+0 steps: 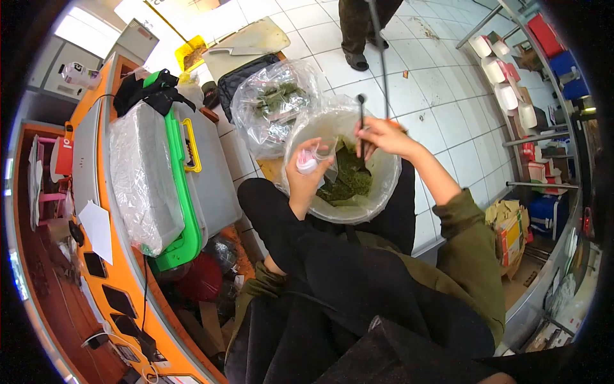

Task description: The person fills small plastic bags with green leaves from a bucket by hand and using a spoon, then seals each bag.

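Your left grip [304, 182] holds a pink-and-white item [307, 162] above the bucket [385, 200] of leaves [350, 182]; your right grip [382, 136] clasps a dark-handled tool [362, 120]. Slacken either, and it could tumble in!

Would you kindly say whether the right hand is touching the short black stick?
Touching: the head view shows the right hand gripping the short black stick in its fingers.

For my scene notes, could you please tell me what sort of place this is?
Probably a shop or packing area: an orange counter, stocked metal shelves, and a bucket of green leafy material.
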Available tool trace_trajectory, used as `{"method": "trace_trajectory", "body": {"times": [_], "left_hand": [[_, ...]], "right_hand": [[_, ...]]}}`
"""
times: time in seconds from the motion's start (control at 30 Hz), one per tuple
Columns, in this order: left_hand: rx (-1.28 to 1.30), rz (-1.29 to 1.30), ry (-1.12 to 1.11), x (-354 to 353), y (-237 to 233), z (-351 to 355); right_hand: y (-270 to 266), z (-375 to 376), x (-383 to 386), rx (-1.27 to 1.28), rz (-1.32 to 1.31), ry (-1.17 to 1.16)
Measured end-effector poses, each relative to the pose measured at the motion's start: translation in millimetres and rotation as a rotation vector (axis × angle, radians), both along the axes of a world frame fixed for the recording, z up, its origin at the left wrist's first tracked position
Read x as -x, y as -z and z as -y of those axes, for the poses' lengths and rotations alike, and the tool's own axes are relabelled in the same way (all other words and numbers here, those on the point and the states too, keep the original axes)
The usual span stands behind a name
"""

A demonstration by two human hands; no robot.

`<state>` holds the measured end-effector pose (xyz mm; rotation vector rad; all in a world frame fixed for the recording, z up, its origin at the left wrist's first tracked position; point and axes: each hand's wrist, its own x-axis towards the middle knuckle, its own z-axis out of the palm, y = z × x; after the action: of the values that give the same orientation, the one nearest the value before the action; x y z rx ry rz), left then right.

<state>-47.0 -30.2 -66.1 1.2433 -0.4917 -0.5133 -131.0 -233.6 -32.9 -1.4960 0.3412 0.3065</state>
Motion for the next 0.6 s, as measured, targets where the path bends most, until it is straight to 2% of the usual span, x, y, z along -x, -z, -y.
{"method": "trace_trajectory", "body": {"times": [0.03, 0.1, 0.13, 0.2, 0.23, 0.27, 0.33, 0.4, 0.43, 0.47, 0.53, 0.6], "left_hand": [[-0.004, 0.066, 0.008, 1.1, -1.6, 0.4], [-0.019, 0.088, 0.006, 2.8, 2.4, 1.2], [-0.044, 0.106, 0.014, 3.1, 5.7, 1.7], [-0.091, 0.183, 0.027, 3.1, 8.7, 2.5], [-0.134, 0.205, 0.008, 4.4, 8.3, 3.5], [-0.179, 0.227, -0.01, 5.8, 8.0, 4.3], [-0.195, 0.23, -0.018, 6.7, 7.8, 6.0], [-0.217, 0.237, -0.029, 6.9, 4.8, 4.9], [-0.277, 0.299, -0.043, 7.0, 0.1, 4.2], [-0.338, 0.36, -0.055, 7.3, -3.9, 3.5], [-0.331, 0.327, -0.03, 7.5, -8.1, 2.3], [-0.322, 0.291, -0.002, 7.4, -5.7, 1.4]], "right_hand": [[-10.0, 2.3, 4.6, 0.008, 0.003, -0.009], [-26.7, 2.4, 12.4, 0.045, 0.166, 0.431], [-32.8, -1.9, 12.8, 0.05, 0.17, 0.42], [-42.9, -17.0, 12.9, 0.158, 0.485, 0.837], [-49.8, -26.4, 13.2, 0.196, 0.618, 0.87], [-49.8, -38.8, 11.7, 0.196, 0.617, 0.867], [-46.3, -60.5, 10.0, 0.535, 1.046, 0.836], [-25.3, -68.3, 17.1, 0.745, 1.244, 0.551], [-19.3, -65.0, 23.6, 0.969, 1.269, 0.352], [-14.1, -65.2, 33.6, 0.965, 1.18, 0.171], [-9.6, -69.1, 31.4, 1.117, 1.278, 0.18], [-10.9, -64.0, 35.3, 1.07, 1.297, 0.194]]}}
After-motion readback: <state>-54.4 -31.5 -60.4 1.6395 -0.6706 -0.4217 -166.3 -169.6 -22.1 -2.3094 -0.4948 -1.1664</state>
